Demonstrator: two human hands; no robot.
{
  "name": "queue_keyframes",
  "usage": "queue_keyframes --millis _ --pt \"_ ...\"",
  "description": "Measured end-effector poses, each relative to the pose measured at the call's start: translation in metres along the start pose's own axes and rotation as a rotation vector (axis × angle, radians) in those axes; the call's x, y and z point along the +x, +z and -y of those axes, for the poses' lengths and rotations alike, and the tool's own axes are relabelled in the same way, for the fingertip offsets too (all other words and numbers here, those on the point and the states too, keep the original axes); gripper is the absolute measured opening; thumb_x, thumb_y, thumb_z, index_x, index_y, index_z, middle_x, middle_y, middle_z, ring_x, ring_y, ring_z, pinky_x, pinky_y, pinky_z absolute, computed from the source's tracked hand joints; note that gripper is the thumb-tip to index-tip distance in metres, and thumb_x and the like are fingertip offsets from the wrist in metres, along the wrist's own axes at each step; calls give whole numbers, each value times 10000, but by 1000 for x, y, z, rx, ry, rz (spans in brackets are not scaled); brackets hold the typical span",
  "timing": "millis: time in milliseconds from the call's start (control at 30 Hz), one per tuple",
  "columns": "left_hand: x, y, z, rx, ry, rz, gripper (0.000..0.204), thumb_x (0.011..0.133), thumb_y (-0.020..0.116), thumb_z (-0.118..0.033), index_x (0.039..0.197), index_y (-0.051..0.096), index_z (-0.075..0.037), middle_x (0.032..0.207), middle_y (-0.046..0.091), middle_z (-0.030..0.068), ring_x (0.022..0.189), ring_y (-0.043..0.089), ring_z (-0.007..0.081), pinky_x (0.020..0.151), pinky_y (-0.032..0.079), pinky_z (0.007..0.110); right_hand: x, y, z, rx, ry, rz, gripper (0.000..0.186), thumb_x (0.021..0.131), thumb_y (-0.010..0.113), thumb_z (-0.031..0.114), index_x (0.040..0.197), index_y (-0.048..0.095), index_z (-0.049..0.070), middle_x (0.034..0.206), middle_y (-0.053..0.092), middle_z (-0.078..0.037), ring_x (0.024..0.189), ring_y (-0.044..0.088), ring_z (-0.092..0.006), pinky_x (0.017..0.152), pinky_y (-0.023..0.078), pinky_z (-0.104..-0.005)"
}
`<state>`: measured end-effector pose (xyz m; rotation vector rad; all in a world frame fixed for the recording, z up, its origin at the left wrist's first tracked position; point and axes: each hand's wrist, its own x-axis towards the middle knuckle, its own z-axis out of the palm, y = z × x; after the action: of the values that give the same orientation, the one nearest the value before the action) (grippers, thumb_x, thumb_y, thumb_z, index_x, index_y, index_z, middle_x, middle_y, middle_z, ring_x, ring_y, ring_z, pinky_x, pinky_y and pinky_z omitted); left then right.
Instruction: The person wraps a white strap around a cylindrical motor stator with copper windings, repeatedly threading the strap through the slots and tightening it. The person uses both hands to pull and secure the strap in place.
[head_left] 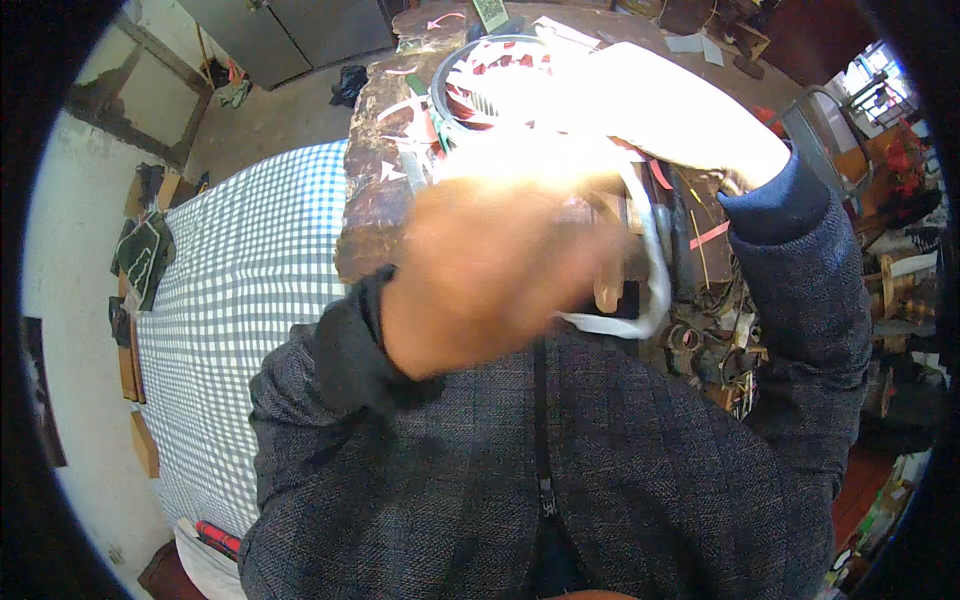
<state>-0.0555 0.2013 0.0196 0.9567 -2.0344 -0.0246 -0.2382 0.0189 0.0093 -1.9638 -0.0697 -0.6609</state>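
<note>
My left hand [500,270] is raised in front of my chest, close to the camera and smeared by motion, so its fingers do not show clearly. My right hand [590,110] reaches in from the right over the worktable [365,215], washed out white by sunlight; how its fingers are set is lost in the glare. A white band [660,270] loops down beside the hands, its lower end passing behind the left hand. Whether either hand grips it is hidden. Beyond them stands a round dark-rimmed basin [437,90] holding red and white strips.
Scraps and pink strips [710,236] litter the dark wooden table. A bed with a checked cloth [240,280] lies to the left. Metal parts [715,330] are piled at the right, near a metal-framed chair [825,130]. Grey cabinets [320,40] stand at the back.
</note>
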Motion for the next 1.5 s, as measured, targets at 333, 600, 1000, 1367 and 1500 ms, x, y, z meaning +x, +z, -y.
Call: queue_keyframes --millis 333,600,1000,1367,1500 --pt "-35 39 147 -287 -95 -493 189 829 726 -4 1014 702 24 1015 728 139 900 711 256 811 574 330 77 20 31 677 -192 474 330 1043 621 254 1203 686 -27 1090 709 -106 935 651 -137 828 548 -276" --pt "-36 78 197 -1041 -308 -763 556 1047 536 -539 1363 485 -84 1328 540 80 1249 510 210 1129 365 359 86 28 69 42 -255 216 220 1042 626 215 1060 688 4 951 704 -79 780 676 -130 686 569 -271" --pt "-24 -5 194 -1413 -545 -364 348 1095 447 -249 804 496 -64 687 480 32 683 497 172 742 471 321 136 10 -117 -1131 571 -409 301 991 507 232 962 698 1 872 723 -279 862 733 -442 815 578 -552" --pt "-27 -1 158 -787 -563 -424 360 1084 380 -179 730 385 -114 657 344 -4 616 355 138 626 353 314 127 8 -120 -1010 403 -455 329 1000 527 258 924 705 -8 864 714 -304 870 725 -471 812 575 -560" --pt "-24 5 131 -449 -305 -319 284 1069 375 -78 811 483 -32 684 398 -6 653 391 100 620 383 263 127 10 -124 -1073 418 -471 331 993 535 264 936 707 -13 890 721 -302 902 727 -466 815 578 -545"
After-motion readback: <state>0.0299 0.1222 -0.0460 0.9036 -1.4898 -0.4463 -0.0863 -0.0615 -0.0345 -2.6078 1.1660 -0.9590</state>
